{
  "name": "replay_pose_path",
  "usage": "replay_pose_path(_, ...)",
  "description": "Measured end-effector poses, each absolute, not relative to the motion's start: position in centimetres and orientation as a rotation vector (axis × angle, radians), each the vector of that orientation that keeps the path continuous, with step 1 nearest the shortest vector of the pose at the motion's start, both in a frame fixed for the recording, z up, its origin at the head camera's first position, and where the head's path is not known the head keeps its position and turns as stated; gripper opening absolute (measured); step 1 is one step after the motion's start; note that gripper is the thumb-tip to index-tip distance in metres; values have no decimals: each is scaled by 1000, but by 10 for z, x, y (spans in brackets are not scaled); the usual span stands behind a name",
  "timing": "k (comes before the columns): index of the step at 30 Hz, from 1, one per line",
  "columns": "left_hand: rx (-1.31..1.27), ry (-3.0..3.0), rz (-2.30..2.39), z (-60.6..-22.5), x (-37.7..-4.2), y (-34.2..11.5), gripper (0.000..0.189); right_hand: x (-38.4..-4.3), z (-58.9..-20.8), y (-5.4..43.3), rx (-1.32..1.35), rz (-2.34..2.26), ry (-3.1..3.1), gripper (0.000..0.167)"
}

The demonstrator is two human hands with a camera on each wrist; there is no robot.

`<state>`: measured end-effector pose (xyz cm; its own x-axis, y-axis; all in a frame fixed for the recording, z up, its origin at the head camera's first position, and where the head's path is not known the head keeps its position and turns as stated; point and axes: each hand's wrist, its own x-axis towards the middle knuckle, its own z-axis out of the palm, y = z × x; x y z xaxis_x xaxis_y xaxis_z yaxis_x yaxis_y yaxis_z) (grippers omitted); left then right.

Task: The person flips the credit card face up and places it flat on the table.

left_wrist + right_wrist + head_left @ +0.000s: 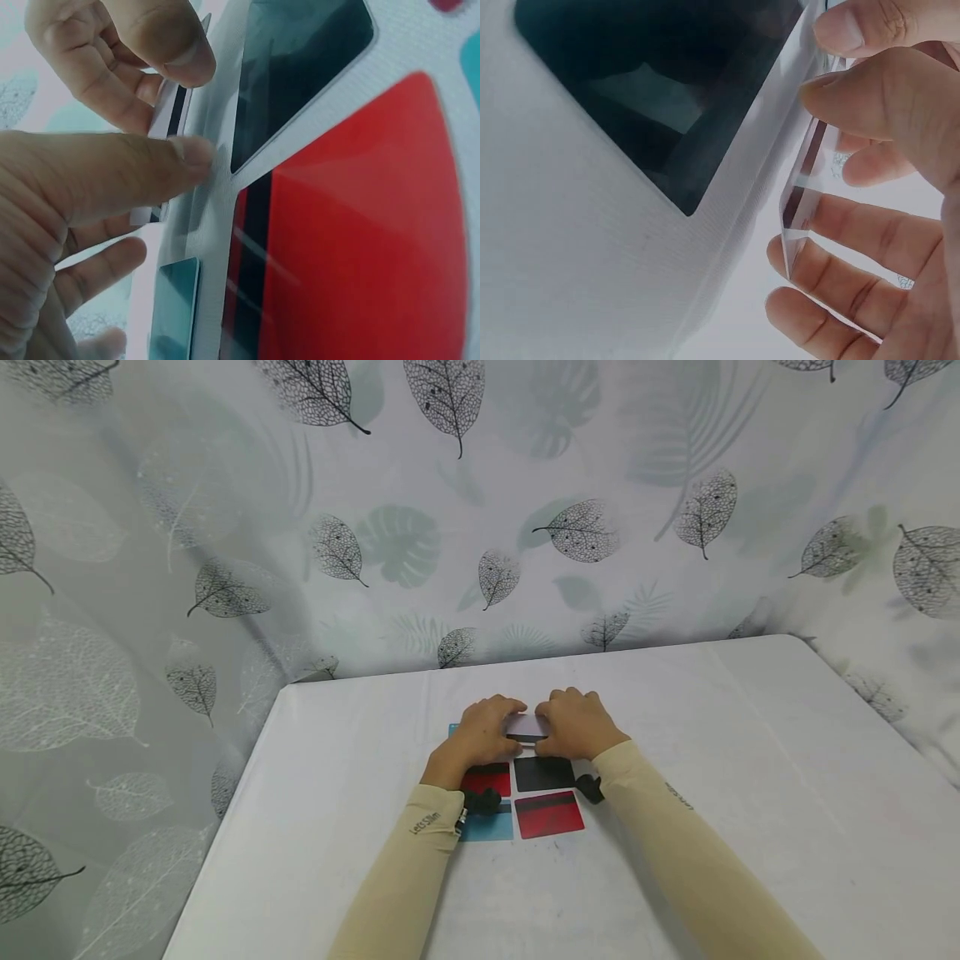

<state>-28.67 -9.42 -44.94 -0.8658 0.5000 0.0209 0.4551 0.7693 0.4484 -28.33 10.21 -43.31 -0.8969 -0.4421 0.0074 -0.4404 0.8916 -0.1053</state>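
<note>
Head view | left hand (480, 732), right hand (576, 727) pinch pale card (527, 725) (black-striped) | left sleeve (412, 847): "Let's Slim"

Pale card (527, 725) gleams, smooth plastic; black card (652, 97) shines glossy; white cloth (592, 255) looks matt, finely ribbed.

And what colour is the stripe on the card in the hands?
The stripe is black, best seen in the left wrist view.

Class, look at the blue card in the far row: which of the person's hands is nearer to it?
Left. The left hand hides most of the blue card in the head view; the right hand is farther right, across the pale card.
</note>
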Motion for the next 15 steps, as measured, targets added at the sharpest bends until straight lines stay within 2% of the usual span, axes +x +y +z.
replay_pose_path(15, 807, 2880, 774, -444, -285, -95, 55, -280, -430, 105, -678, -235, 3056, 57)
